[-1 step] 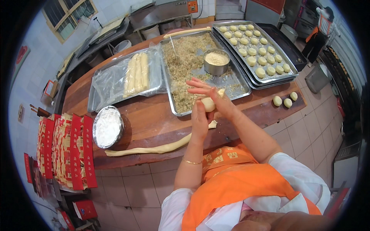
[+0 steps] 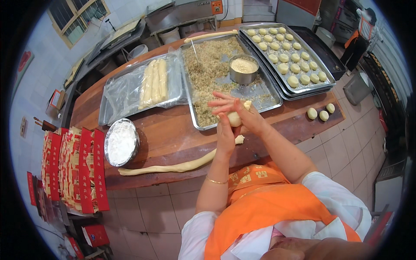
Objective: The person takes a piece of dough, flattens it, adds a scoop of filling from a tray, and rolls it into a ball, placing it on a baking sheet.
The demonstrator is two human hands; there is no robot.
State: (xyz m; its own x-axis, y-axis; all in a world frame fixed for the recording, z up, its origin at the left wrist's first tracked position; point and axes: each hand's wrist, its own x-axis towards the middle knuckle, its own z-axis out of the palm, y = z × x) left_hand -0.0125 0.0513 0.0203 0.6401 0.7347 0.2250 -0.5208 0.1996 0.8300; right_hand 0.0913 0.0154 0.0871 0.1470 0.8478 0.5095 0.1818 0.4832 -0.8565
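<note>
1. A dough ball (image 2: 234, 119) is between the two hands, above the tabletop (image 2: 167, 141).
2. The left hand (image 2: 224, 132) holds it from 7 o'clock; some of its fingers are hidden.
3. The right hand (image 2: 250, 120) touches it from 3 o'clock, fingers (image 2: 219, 103) spread wide.
4. Around the ball: a long dough rope (image 2: 184, 167), between 7 and 8 o'clock.
5. Big crumb tray (image 2: 262, 92), 12 o'clock.
6. Three little balls (image 2: 323, 115), 3 o'clock.

"What colour is the dough ball (image 2: 235, 120) between the left hand (image 2: 225, 134) and right hand (image 2: 250, 119)?"
"Pale cream."
"And beyond them?"
"Speckled tan filling (image 2: 209, 84)."
"Left of them?"
"White flour (image 2: 121, 143), then red packages (image 2: 71, 169) patterned with cream."
"Below them?"
"Orange apron (image 2: 264, 208), yellow lettering (image 2: 261, 174)."
</note>
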